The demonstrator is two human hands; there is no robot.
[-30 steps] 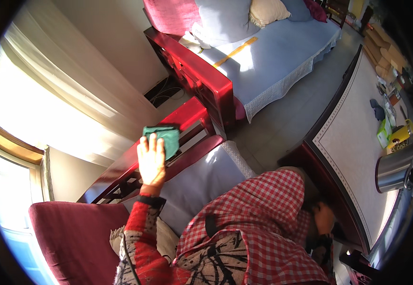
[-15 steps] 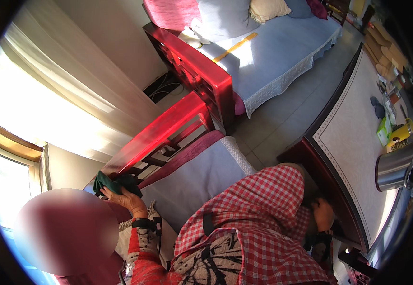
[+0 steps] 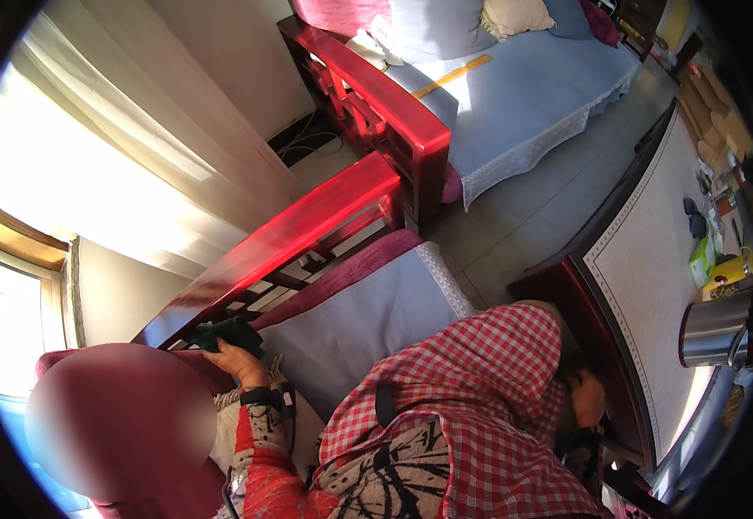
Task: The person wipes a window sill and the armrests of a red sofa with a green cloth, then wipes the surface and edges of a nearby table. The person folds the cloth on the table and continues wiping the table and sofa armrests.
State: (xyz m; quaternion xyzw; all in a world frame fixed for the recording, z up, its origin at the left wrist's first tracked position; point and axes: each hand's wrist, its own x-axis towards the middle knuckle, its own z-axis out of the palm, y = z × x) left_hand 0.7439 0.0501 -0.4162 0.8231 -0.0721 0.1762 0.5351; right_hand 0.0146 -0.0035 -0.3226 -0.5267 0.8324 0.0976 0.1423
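My left hand (image 3: 231, 358) grips a dark green cloth (image 3: 229, 332) at the rear end of the glossy red wooden armrest (image 3: 298, 216), beside the maroon backrest (image 3: 130, 415), part of which is blurred. Below the rail lies a pale blue seat cover (image 3: 355, 311) over a maroon cushion. A red checked apron (image 3: 471, 372) spreads over my lap. My right hand (image 3: 586, 396) hangs low in shadow between the apron and the dark table side; its fingertips are hard to make out.
A second red sofa (image 3: 428, 130) with blue cover and pillows stands ahead. At right, a pale-topped table (image 3: 627, 285) carries a steel pot (image 3: 709, 333), a yellow container and small items; cardboard (image 3: 701, 99) lies beyond. A white curtain (image 3: 177, 138) and window are at left.
My left hand and the cloth have moved back and down-left along the armrest from near its front. The view has shifted slightly. My right hand stays by the table.
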